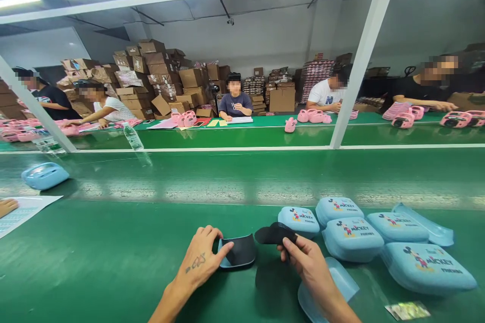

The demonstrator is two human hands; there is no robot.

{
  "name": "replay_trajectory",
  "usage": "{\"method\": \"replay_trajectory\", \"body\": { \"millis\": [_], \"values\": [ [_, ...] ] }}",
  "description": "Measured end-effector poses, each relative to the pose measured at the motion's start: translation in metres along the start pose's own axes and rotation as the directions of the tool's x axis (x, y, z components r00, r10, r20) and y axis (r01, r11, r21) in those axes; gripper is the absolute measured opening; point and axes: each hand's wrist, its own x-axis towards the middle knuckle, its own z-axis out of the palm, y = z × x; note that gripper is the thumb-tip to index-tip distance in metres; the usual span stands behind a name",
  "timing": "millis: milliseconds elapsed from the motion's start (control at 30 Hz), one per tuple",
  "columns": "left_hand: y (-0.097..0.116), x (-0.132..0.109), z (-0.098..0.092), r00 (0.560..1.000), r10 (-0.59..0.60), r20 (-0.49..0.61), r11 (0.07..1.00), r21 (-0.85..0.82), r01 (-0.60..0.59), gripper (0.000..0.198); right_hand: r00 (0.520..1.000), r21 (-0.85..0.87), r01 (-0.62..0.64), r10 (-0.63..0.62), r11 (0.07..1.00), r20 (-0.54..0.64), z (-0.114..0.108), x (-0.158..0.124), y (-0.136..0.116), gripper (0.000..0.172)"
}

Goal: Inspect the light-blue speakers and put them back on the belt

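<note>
My left hand [199, 256] grips the left end of a curved blue plastic piece with a black inner face [242, 252], its thumb on the inside. Between the thumb and fingers of my right hand [312, 265] is a thin black rounded pad [273, 234], held just right of the curved piece. To the right lie several light-blue cases printed with a cartoon mouse [352, 237]. A translucent blue curved cover [341, 278] sits partly behind my right hand, and another blue cover [426, 224] lies beyond the cases.
A small shiny packet [408, 310] lies at the near right of the green table [113, 272]. At left are a blue case [44, 175], a printed sheet [28, 212] and another person's hand [7, 206]. Across a white frame [364, 55], people work beside pink items [314, 116].
</note>
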Motion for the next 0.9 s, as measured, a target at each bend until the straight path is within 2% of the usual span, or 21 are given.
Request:
{"method": "replay_trajectory", "body": {
  "millis": [67, 167, 233, 300, 367, 467, 533, 600, 733, 900],
  "values": [
    [-0.003, -0.001, 0.002, 1.0, 0.021, 0.014, 1.0, -0.002, -0.021, 0.009, 1.0, -0.094, 0.023, -0.021, 0.995, 0.02, 0.001, -0.002, -0.002, 0.057],
    [-0.004, 0.0, 0.004, 0.999, 0.049, -0.001, 0.999, -0.019, -0.049, 0.022, 0.999, -0.173, 0.039, -0.034, 0.984, 0.032, 0.003, -0.005, -0.007, 0.061],
    [-0.001, 0.0, 0.003, 0.992, 0.123, -0.043, 0.992, -0.032, -0.124, 0.026, 0.998, -0.164, 0.035, -0.027, 0.986, 0.049, 0.004, -0.007, -0.01, 0.061],
    [0.006, -0.001, 0.002, 0.968, 0.246, -0.046, 0.968, -0.044, -0.248, 0.028, 0.997, -0.106, 0.017, -0.008, 0.994, 0.078, 0.005, -0.007, -0.012, 0.058],
    [0.014, -0.003, 0.001, 0.931, 0.361, 0.047, 0.931, -0.079, -0.357, 0.035, 0.996, -0.014, -0.004, 0.005, 1.0, 0.086, 0.004, -0.005, -0.012, 0.055],
    [0.023, -0.005, 0.002, 0.865, 0.447, 0.228, 0.894, -0.153, -0.422, 0.055, 1.0, 0.115, 0.001, -0.004, 0.993, 0.024, 0.002, -0.001, -0.009, 0.05],
    [0.025, -0.004, 0.003, 0.838, 0.464, 0.288, 0.886, -0.164, -0.434, 0.056, 1.0, 0.165, 0.012, -0.008, 0.986, -0.023, 0.001, 0.001, -0.007, 0.047],
    [0.024, -0.002, 0.004, 0.83, 0.467, 0.305, 0.884, -0.148, -0.443, 0.048, 0.999, 0.195, 0.011, -0.003, 0.981, -0.043, 0.0, 0.002, -0.006, 0.045],
    [0.021, 0.001, 0.005, 0.829, 0.465, 0.313, 0.883, -0.1, -0.458, 0.04, 0.999, 0.219, 0.003, 0.005, 0.976, -0.035, -0.001, 0.003, -0.004, 0.044],
    [0.025, -0.006, 0.006, 0.837, 0.45, 0.311, 0.886, -0.035, -0.463, 0.046, 1.0, 0.212, 0.004, 0.002, 0.977, -0.031, 0.0, 0.003, -0.003, 0.044]
  ]
}}
